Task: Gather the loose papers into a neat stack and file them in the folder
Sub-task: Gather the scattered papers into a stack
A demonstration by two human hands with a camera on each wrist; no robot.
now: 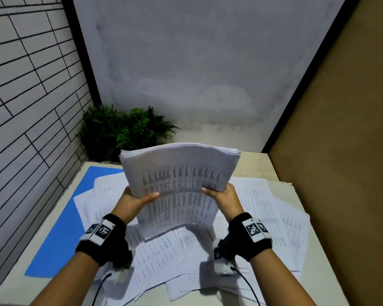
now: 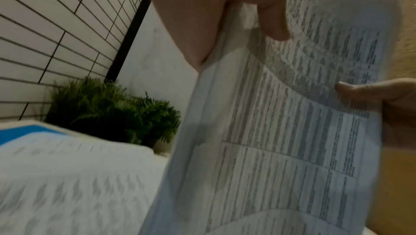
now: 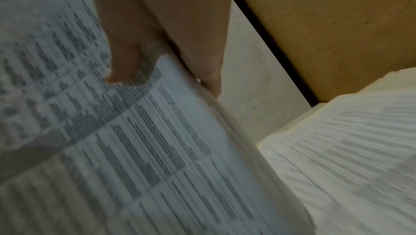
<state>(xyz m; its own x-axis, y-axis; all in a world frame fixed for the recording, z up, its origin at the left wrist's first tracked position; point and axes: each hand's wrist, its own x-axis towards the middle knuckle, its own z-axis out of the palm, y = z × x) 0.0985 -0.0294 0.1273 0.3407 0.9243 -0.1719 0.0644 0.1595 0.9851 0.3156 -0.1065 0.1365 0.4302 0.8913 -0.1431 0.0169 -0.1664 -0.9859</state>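
Observation:
A thick stack of printed papers (image 1: 179, 186) stands nearly upright above the table, bowed at its top. My left hand (image 1: 134, 200) grips its left edge, thumb across the front sheet. My right hand (image 1: 224, 196) grips the right edge the same way. In the left wrist view the stack (image 2: 281, 141) fills the right half, with my left hand (image 2: 225, 16) at its top edge. The right wrist view shows my right hand (image 3: 162, 43) pinching the stack (image 3: 135, 149). Many loose papers (image 1: 164, 255) lie spread on the table below. A blue folder (image 1: 60, 228) lies flat at the left, partly under the papers.
A green potted plant (image 1: 124, 129) stands in the back left corner. A tiled wall runs along the left, a grey wall behind, a brown panel (image 1: 341, 151) on the right. More loose sheets (image 1: 281, 217) cover the table's right side up to its edge.

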